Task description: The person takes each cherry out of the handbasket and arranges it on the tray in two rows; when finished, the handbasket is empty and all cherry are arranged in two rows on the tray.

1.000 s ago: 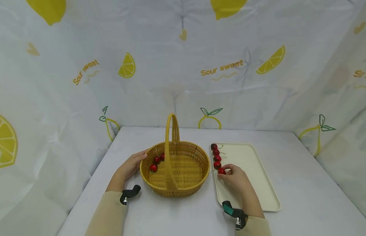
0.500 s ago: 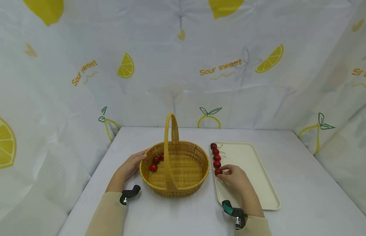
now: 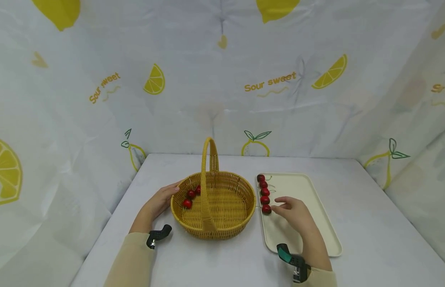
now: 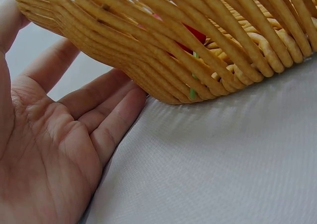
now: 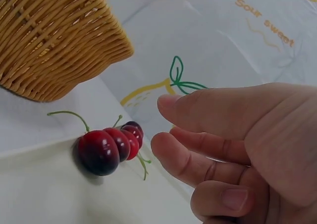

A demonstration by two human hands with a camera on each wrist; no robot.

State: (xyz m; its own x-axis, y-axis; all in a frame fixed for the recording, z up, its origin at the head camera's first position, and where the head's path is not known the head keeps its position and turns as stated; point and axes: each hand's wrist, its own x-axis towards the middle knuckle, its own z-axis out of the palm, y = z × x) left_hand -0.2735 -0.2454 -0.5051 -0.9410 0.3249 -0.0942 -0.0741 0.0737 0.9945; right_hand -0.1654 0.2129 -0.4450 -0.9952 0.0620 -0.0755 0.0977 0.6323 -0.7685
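Note:
Several dark red cherries (image 3: 265, 191) with thin stems form a row along the left edge of the cream tray (image 3: 317, 223). Just right of the nearest cherry (image 5: 99, 152), my right hand (image 3: 293, 211) holds nothing, thumb and fingertips apart. My left hand (image 3: 162, 200) rests against the left side of the yellow wicker basket (image 3: 222, 233). Its fingers (image 4: 116, 117) lie fairly straight along the outside of the weave in the left wrist view. Three cherries (image 3: 187, 203) show inside the basket at its left.
A tall arched handle (image 3: 205, 191) spans the basket. Basket and tray stand side by side on a white-covered table (image 3: 222, 267). Behind the table hangs a white cloth (image 3: 208, 95) with lemon prints.
My right hand has set the nearest cherry at the end of the row, let go of it and drawn back slightly to the right. The left hand stays at the basket.

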